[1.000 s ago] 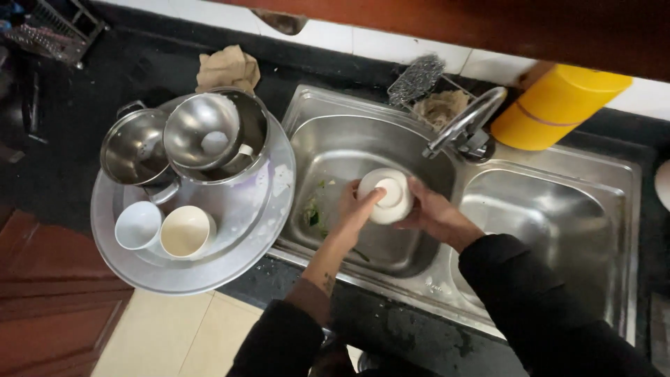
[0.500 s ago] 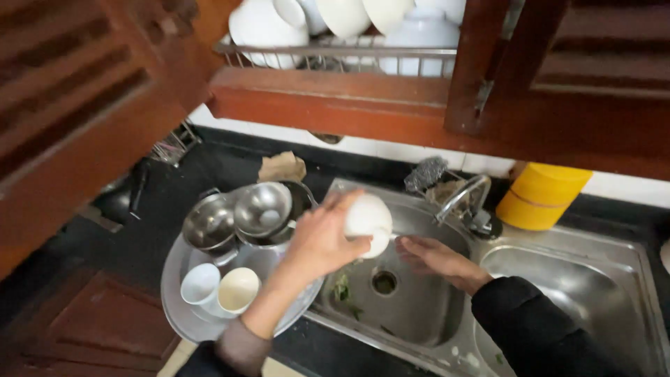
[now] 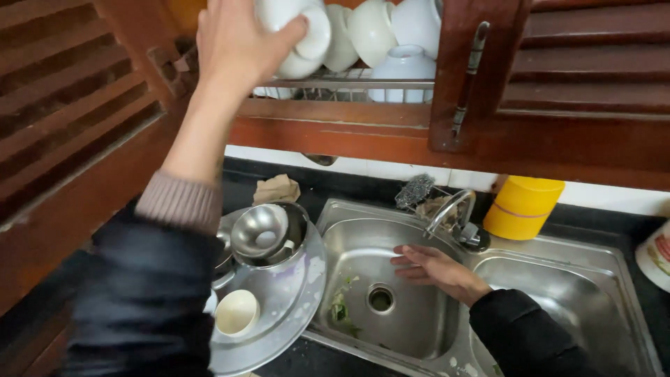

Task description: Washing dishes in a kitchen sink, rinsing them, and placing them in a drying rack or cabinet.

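Note:
My left hand (image 3: 237,42) is raised to the open wall cabinet and grips a white bowl (image 3: 301,40), setting it among other white bowls (image 3: 377,31) on the wire rack (image 3: 349,85). Lower down, my right hand (image 3: 429,269) hovers flat and open over the left basin of the steel sink (image 3: 391,279), just under the tap (image 3: 450,209). It holds nothing.
A round steel tray (image 3: 293,293) left of the sink carries steel pots (image 3: 262,230) and a cream cup (image 3: 237,313). A yellow container (image 3: 522,206) stands behind the sink, with a scrubber (image 3: 415,190) and a cloth (image 3: 277,188) on the dark counter. Wooden cabinet doors (image 3: 63,105) hang open at both sides.
My left hand has carried the white bowl from above the sink up to the cabinet rack. The view tilted upward. My right hand stays over the basin.

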